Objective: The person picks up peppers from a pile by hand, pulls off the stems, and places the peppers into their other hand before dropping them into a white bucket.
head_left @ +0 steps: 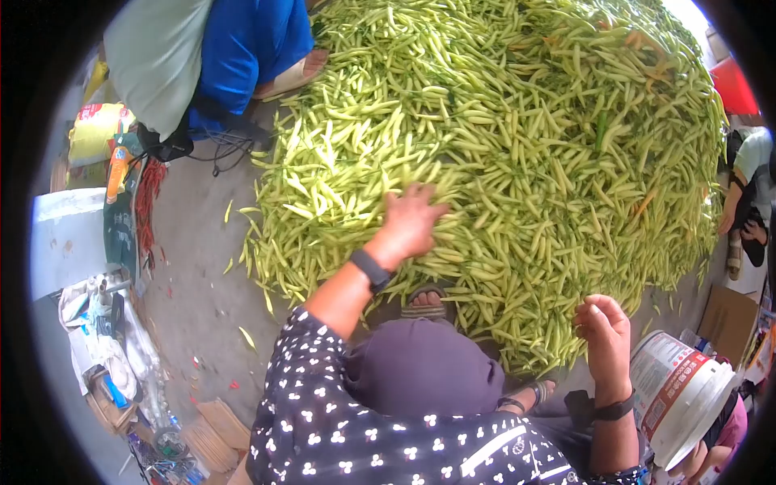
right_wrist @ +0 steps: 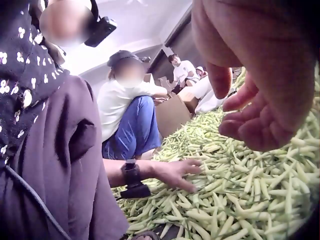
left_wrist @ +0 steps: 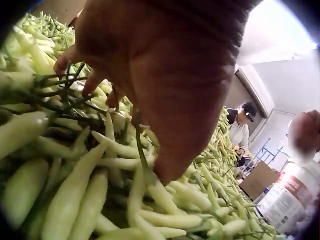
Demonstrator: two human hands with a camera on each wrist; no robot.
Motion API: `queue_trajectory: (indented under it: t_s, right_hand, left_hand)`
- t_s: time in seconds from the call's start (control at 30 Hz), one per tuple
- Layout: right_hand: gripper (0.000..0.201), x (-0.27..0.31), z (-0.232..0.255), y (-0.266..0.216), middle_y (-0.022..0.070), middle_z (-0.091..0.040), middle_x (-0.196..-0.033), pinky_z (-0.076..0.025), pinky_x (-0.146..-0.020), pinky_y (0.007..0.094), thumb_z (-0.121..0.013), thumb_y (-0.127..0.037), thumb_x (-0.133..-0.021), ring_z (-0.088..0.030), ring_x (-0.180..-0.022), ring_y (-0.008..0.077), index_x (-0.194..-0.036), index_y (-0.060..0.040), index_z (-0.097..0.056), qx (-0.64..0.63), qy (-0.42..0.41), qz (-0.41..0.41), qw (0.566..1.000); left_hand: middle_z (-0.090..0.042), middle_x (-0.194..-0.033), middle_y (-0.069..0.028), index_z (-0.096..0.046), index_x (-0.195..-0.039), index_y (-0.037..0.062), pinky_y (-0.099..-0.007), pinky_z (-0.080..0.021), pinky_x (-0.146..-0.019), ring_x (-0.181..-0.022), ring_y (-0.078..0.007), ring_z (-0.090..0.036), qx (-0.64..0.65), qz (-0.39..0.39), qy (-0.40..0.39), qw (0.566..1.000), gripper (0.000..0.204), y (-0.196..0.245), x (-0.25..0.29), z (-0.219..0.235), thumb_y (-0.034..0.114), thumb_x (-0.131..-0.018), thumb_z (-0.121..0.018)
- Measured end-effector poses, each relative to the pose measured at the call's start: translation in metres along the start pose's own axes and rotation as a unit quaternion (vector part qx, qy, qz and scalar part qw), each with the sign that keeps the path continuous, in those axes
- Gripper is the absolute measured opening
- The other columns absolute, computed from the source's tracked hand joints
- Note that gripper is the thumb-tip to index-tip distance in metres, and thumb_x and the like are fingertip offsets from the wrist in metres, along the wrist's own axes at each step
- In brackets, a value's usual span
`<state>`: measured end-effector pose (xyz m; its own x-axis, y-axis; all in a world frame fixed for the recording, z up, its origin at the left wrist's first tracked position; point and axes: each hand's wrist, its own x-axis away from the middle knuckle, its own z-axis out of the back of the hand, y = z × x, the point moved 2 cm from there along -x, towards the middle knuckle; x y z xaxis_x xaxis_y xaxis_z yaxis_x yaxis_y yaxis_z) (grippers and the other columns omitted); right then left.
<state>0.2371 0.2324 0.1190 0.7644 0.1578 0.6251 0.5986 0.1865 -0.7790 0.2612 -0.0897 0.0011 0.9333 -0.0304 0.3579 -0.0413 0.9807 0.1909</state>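
Note:
A wide heap of pale green chili peppers (head_left: 517,153) covers the floor before the person. My left hand (head_left: 411,222) rests on the near side of the heap, its fingers spread over the peppers. In the left wrist view, thumb and fingertips of the left hand (left_wrist: 170,85) reach down among the peppers and their thin stems. Over the heap's right front edge, my right hand (head_left: 606,331) is raised with fingers loosely bent. The right wrist view shows no pepper in the right hand (right_wrist: 260,110).
A white bucket (head_left: 675,388) with a printed label stands at the right. Another person in blue trousers (head_left: 250,56) crouches by the heap's far left. Cardboard boxes (right_wrist: 170,115) stand behind. Bags and packaging (head_left: 105,339) line the left, beside grey floor (head_left: 190,275).

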Motion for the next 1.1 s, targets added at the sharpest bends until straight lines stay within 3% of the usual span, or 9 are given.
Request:
queue_trajectory:
  t_s: [0.17,0.3,0.5,0.67,0.77,0.83,0.93,0.97,1.1]
  right_hand:
    - [0.014,0.004,0.01,0.001,0.0049,-0.062,-0.084,-0.042,-0.062,0.0201,-0.054,-0.012,-0.086,-0.057,-0.072,0.0099,-0.097,-0.0029,-0.057,-0.018,0.002,0.009,1.0]
    - [0.014,0.008,0.016,0.008,0.0049,-0.062,-0.085,-0.042,-0.062,0.0199,-0.054,-0.011,-0.086,-0.057,-0.072,0.0097,-0.096,-0.0031,-0.057,-0.024,0.008,-0.008,1.0]
    - [0.013,0.008,0.009,0.009,0.0043,-0.062,-0.085,-0.042,-0.061,0.0199,-0.053,-0.011,-0.086,-0.058,-0.073,0.0095,-0.096,-0.0031,-0.057,-0.004,-0.009,-0.016,1.0]
    - [0.013,0.009,0.001,0.006,0.0041,-0.062,-0.085,-0.042,-0.062,0.0203,-0.052,-0.009,-0.087,-0.058,-0.073,0.0094,-0.096,-0.0029,-0.058,-0.006,-0.028,-0.006,1.0]
    - [0.013,0.008,0.0,0.009,0.0039,-0.062,-0.085,-0.043,-0.062,0.0203,-0.052,-0.009,-0.087,-0.058,-0.072,0.0091,-0.096,-0.003,-0.058,-0.004,-0.032,-0.014,0.999]
    - [0.013,0.005,-0.002,0.012,0.0039,-0.062,-0.086,-0.043,-0.063,0.0203,-0.052,-0.009,-0.087,-0.058,-0.073,0.0089,-0.097,-0.0032,-0.057,0.001,-0.039,-0.019,0.999]
    - [0.016,-0.001,-0.011,0.022,0.0038,-0.062,-0.086,-0.044,-0.063,0.0204,-0.053,-0.013,-0.087,-0.058,-0.073,0.0094,-0.099,-0.0036,-0.057,0.009,-0.059,-0.033,0.998]
    - [0.019,-0.004,-0.014,0.024,0.0037,-0.061,-0.086,-0.044,-0.062,0.0206,-0.054,-0.016,-0.087,-0.058,-0.073,0.01,-0.101,-0.0039,-0.056,0.011,-0.065,-0.038,0.997]
    - [0.026,-0.006,-0.041,0.017,0.0064,-0.061,-0.096,-0.047,-0.069,0.0219,-0.049,-0.017,-0.09,-0.058,-0.077,0.0116,-0.111,-0.0023,-0.053,-0.009,-0.03,-0.027,0.999]
  left_hand:
    - [-0.049,-0.118,-0.0118,-0.055,-0.116,0.0253,-0.0585,-0.033,-0.095,-0.116,-0.0256,-0.043,-0.034,0.107,-0.048,0.993,0.051,-0.039,0.043,0.009,0.016,-0.066,-0.065]
    - [-0.053,-0.116,-0.0145,-0.067,-0.095,0.0181,-0.0395,-0.046,-0.083,-0.101,-0.0315,-0.055,-0.039,0.179,-0.065,0.981,0.034,-0.068,0.051,0.05,0.02,-0.061,-0.065]
    - [-0.063,-0.084,-0.0192,-0.067,-0.087,0.0107,-0.0416,-0.05,-0.071,-0.078,-0.0352,-0.062,0.143,0.138,0.269,0.942,0.018,-0.128,-0.05,0.062,0.018,-0.074,-0.057]
    - [-0.063,-0.086,-0.0192,-0.066,-0.084,0.0039,-0.0402,-0.049,-0.072,-0.081,-0.0353,-0.061,0.04,0.213,0.19,0.958,0.018,-0.149,-0.095,0.009,0.01,-0.073,-0.053]
    - [-0.064,-0.088,-0.0198,-0.065,-0.088,0.0007,-0.041,-0.05,-0.07,-0.08,-0.0357,-0.062,0.028,0.228,0.132,0.964,0.02,-0.134,-0.081,0.009,0.011,-0.073,-0.057]
    - [-0.066,-0.087,-0.0143,-0.064,-0.09,0.0022,-0.0355,-0.051,-0.065,-0.074,-0.0271,-0.064,0.278,0.208,0.23,0.909,0.026,-0.107,-0.059,0.018,0.024,-0.076,-0.062]
    - [-0.061,-0.069,-0.0023,-0.062,-0.093,0.0054,-0.0253,-0.048,-0.056,-0.059,-0.0098,-0.056,0.436,0.193,0.092,0.874,0.028,-0.024,-0.031,0.032,0.032,-0.083,-0.06]
    - [-0.063,-0.08,-0.0054,-0.061,-0.096,0.0021,-0.0284,-0.049,-0.064,-0.067,-0.0136,-0.058,0.51,0.155,-0.016,0.846,0.033,0.016,-0.018,0.052,0.033,-0.084,-0.06]
    - [-0.059,-0.065,-0.0108,-0.061,-0.079,0.0048,-0.0322,-0.045,-0.056,-0.058,-0.0209,-0.058,0.474,-0.214,-0.032,0.854,0.021,0.125,0.001,0.02,0.025,-0.076,-0.066]
